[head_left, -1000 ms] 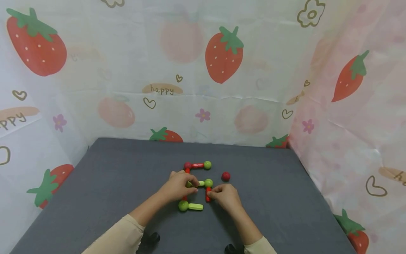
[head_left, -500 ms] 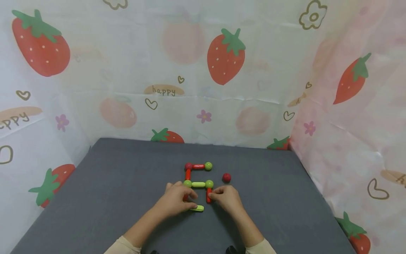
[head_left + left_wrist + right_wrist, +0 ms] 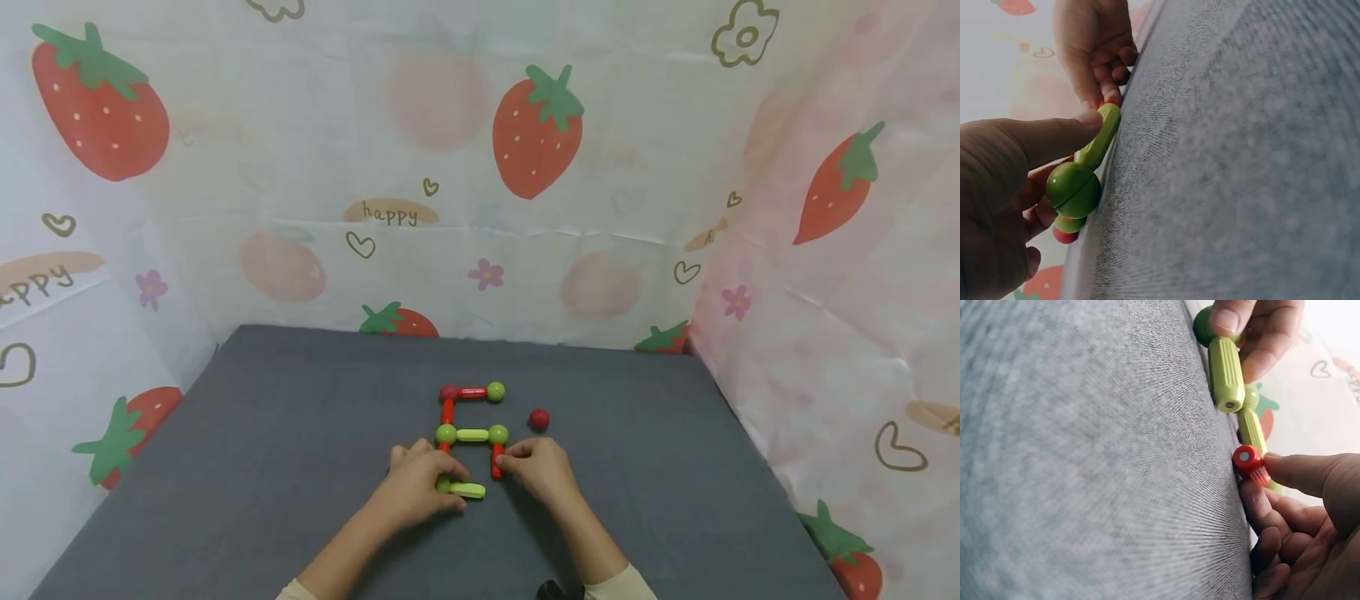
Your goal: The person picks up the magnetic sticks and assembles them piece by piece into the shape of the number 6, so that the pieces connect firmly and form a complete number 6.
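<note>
My left hand (image 3: 414, 486) pinches a yellow-green magnetic rod (image 3: 471, 491) at its ball end, thumb on the near side and fingers behind. A green ball (image 3: 1074, 190) joins that end, partly hidden by the hand in the head view. My right hand (image 3: 542, 471) pinches a red magnetic rod (image 3: 497, 461) between thumb and index finger. That rod's far end meets a green ball (image 3: 498, 434); its near end shows a small metal disc in the right wrist view. A middle yellow-green rod (image 3: 472, 435) runs left to another green ball (image 3: 446, 434).
Behind, a red rod (image 3: 447, 412) leads up to a red ball (image 3: 448, 392), then another red rod (image 3: 472, 392) and a green ball (image 3: 496, 392). A loose red ball (image 3: 539, 419) lies right of them on the grey tabletop (image 3: 322, 392). Strawberry-print curtains (image 3: 300, 150) surround the table.
My left hand has moved from the middle green ball toward me, down to the nearest yellow-green rod, and now pinches it. The right hand stays at the red rod. The view shifts slightly.
</note>
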The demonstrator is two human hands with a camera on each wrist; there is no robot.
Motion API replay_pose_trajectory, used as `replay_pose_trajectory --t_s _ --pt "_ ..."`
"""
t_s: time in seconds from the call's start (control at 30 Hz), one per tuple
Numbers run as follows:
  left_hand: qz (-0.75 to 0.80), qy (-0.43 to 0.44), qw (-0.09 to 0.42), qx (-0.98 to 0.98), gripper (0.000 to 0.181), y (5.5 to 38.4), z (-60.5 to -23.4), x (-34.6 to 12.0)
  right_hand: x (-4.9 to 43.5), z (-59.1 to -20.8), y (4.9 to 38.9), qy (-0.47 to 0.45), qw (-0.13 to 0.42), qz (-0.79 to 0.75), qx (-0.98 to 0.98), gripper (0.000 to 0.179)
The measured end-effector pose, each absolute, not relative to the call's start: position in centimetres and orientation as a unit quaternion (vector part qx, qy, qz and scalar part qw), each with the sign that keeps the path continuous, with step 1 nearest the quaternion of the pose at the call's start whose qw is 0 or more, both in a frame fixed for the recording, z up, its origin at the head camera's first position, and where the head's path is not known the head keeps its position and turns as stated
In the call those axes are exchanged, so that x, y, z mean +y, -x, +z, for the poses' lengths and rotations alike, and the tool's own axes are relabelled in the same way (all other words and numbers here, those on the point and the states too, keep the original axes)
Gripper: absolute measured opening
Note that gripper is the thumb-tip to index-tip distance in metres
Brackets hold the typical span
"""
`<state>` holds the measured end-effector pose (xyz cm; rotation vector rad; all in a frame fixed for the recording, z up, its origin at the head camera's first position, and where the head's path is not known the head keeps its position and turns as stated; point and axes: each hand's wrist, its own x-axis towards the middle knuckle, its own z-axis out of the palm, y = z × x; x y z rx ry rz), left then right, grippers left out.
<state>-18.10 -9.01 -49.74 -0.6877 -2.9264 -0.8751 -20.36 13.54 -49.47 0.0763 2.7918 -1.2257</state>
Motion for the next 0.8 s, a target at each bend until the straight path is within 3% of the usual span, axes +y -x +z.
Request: replay_pose_trajectory --t_s 0.8 --pt "-0.29 0.224 0.037 -0.93 0.026 17.8 -50.8 -9.3 13.6 -50.2 20.4 -0.021 0.024 -0.394 0.919 0.018"
